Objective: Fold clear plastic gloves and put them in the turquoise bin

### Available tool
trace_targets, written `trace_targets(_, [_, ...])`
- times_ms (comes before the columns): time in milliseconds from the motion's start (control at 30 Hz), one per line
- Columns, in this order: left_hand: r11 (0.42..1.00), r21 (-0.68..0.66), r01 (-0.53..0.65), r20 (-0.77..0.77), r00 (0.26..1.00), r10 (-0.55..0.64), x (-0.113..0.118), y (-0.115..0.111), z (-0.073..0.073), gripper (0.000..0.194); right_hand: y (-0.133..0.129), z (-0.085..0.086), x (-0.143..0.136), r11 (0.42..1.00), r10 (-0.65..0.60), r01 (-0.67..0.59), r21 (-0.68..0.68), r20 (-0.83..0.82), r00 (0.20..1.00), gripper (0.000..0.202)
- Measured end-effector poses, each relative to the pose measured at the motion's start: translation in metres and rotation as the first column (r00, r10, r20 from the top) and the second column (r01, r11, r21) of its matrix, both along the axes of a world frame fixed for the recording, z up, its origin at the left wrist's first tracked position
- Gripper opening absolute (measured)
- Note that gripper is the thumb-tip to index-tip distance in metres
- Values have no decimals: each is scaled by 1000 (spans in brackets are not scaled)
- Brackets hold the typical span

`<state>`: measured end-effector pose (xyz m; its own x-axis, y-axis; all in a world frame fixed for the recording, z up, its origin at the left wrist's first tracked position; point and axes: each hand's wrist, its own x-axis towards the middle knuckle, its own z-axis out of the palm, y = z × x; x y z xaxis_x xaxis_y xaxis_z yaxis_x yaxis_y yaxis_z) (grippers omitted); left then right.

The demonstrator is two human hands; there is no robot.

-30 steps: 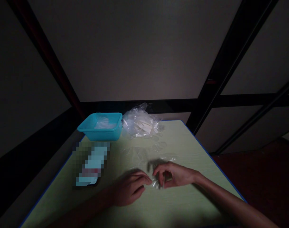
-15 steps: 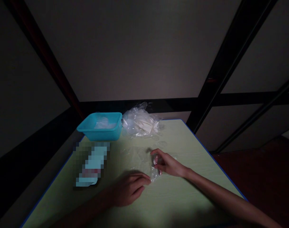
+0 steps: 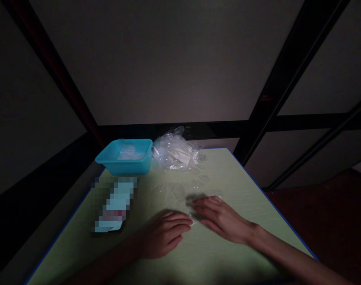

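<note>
A thin, clear plastic piece [image 3: 170, 192] lies on the table, with finger-like lobes towards its far right side; it looks like a disposable glove. My left hand [image 3: 167, 235] rests palm down at its near edge, fingers stretched out and their tips touching the plastic. Palm down over the right part of the plastic is my right hand [image 3: 220, 217], open, with its fingers extended and a little blurred. The hands cover much of the near and right parts of the plastic.
At the back left of the pale green table [image 3: 227, 170] stands a blue plastic basin [image 3: 128, 168] with white material inside. Beside it sits a crumpled clear plastic bag [image 3: 177, 152] holding pale contents. A pixelated flat light-blue object [image 3: 118, 204] lies on the left. Dark-framed wall panels [image 3: 168, 79] rise behind.
My right hand has gone from a curled grip on a raised fold of the plastic to lying flat over it, lower down. My left hand has shifted slightly right, its fingers straighter.
</note>
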<state>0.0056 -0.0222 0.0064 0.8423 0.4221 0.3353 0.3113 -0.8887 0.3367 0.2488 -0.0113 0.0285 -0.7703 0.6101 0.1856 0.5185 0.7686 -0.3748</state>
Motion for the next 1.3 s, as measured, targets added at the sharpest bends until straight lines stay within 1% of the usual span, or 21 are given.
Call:
trace_targets(100, [1000,5,-2,-26,1000,2,0,1,-1,27,-12,-6,5,987,122,-106,-118,143,982,61])
trace_targets(167, [1000,8,16,-41,999,-16,-1,1,-1,27,-15,-13,8,974,160,-126,-189,179,971,71])
trace_targets(267, [999,4,45,-70,997,-44,1,-1,0,27,-14,-20,13,965,184,-143,-218,182,966,73])
trace_targets(400, [995,18,95,-94,991,-93,1,-2,3,27,-6,-22,21,958,235,-198,-207,170,957,71])
trace_targets(433, [995,30,92,-91,992,-89,-2,-1,2,27,-3,-21,24,956,250,-214,-203,171,953,70])
trace_targets(500, [998,66,25,-69,997,-20,-11,3,1,26,2,-18,30,952,273,-239,-189,178,946,68])
trace_targets(567, [990,101,-99,-32,994,103,-25,7,-1,25,5,-14,34,959,265,-240,-151,176,948,68])
trace_targets(633, [974,138,-181,-1,983,183,-40,11,-4,25,7,-8,35,975,219,-210,-70,158,963,67])
trace_targets(700, [958,170,-231,-5,972,235,-51,12,-6,26,5,-3,30,985,160,-167,46,131,978,58])
trace_targets(767, [948,191,-256,-40,963,268,-56,11,-7,27,1,0,21,973,143,-162,166,119,982,43])
trace_targets(867, [949,208,-237,-83,962,259,-56,6,-9,25,-3,-2,8,915,201,-243,322,160,967,25])
trace_targets(967, [953,210,-219,-91,966,243,-52,1,-9,24,-1,-9,2,860,229,-307,409,228,946,21])
trace_targets(1100, [946,228,-230,-105,960,258,-47,-5,-3,24,5,-16,3,845,178,-282,454,259,949,22])
trace_targets(1167, [942,239,-236,-99,959,266,-43,-11,-3,25,6,-18,4,838,145,-267,476,277,950,21])
trace_targets(1233, [933,261,-247,-70,959,273,-38,-20,-6,30,5,-20,4,828,122,-253,500,280,952,20])
trace_targets(1300, [915,300,-271,-36,955,294,-31,-29,-13,40,3,-22,2,817,107,-238,525,268,957,20])
